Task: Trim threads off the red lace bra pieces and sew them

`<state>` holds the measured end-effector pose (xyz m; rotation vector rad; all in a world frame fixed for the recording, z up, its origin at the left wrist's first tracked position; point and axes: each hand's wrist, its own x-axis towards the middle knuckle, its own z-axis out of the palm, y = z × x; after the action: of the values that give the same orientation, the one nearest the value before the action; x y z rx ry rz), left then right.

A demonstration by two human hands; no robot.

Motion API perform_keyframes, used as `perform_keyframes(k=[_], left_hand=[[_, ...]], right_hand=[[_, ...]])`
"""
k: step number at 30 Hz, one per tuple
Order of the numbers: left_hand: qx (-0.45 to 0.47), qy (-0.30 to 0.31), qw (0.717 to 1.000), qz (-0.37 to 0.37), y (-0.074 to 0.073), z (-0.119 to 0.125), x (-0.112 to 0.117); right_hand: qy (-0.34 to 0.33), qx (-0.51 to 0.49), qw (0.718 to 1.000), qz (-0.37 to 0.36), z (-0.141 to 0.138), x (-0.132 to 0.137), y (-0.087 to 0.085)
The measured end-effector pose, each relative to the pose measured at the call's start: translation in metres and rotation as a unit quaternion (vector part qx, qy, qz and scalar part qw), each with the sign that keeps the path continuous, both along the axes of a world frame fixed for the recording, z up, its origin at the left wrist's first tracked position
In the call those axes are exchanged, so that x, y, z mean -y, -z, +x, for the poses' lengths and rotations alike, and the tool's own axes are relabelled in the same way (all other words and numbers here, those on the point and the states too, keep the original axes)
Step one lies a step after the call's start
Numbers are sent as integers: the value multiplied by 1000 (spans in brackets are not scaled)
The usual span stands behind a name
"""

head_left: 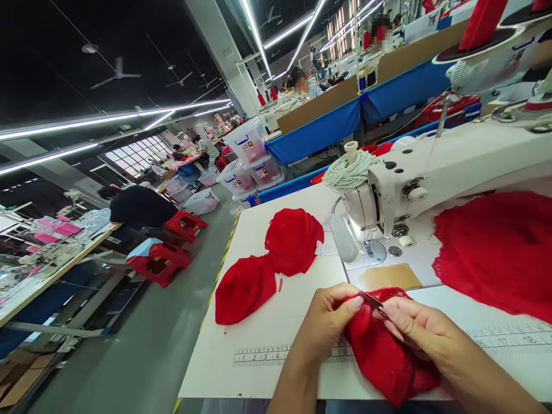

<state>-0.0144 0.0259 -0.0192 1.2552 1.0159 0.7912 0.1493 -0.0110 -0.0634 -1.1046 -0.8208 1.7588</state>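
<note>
Left fingers (347, 310) pinch red cloth (379, 353) at its edge — right fingers (401, 315) grip dark tool (371, 299)

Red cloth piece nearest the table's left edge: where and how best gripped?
Pinch the red cloth piece at its near edge, probably with the left hand from the near side: that edge is free; the far right corner meets the other red piece.

Between the fingers (397, 311) — cloth (375, 351) and tool (370, 299). Nearer than the fingers, along the table (224, 376), ruler (259, 356) on both sides of the cloth. Left of the fingers, two touching bundles (294, 241). Just beyond the fingers, patch (390, 278), then machine (466, 158); to their right, pile (502, 253) beside the machine. Far left — stools (172, 269) on the floor (133, 345).
</note>
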Motion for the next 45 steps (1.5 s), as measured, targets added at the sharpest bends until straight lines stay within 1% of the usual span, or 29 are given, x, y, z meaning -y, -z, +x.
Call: perform_keyframes(k=[2, 4, 7, 9, 11, 14, 20, 24, 30, 35, 45], left_hand=[[7, -1, 1000, -1, 0, 0, 0], [11, -10, 1000, -11, 0, 0, 0], [16, -33, 999, -33, 0, 2, 0], [23, -48, 998, -41, 0, 3, -1], [25, -56, 997, -40, 0, 4, -1], [22, -65, 997, -33, 1, 4, -1], [24, -77, 996, -35, 1, 4, -2], [30, -71, 996, -39, -1, 4, -2], [24, -61, 997, -38, -1, 3, -1], [21, -60, 997, -34, 0, 2, -1], [33, -55, 997, -39, 0, 2, -1]], right_hand=[[-1, -34, 999, -7, 0, -1, -5], [6, -44, 999, -21, 3, 0, -12], [20, 8, 999, -42, 8, 3, -20], [21, 55, 997, -46, 11, 6, -22], [21, 76, 996, -49, 13, 8, -21], [21, 80, 995, -63, 15, 8, -18], [26, 48, 996, -72, 13, 10, -12], [16, 40, 996, -77, 10, 12, -13], [1, 58, 997, -46, 11, 10, -13], [-4, 67, 996, -56, 10, 10, -12], [6, 69, 996, -53, 11, 8, -16]])
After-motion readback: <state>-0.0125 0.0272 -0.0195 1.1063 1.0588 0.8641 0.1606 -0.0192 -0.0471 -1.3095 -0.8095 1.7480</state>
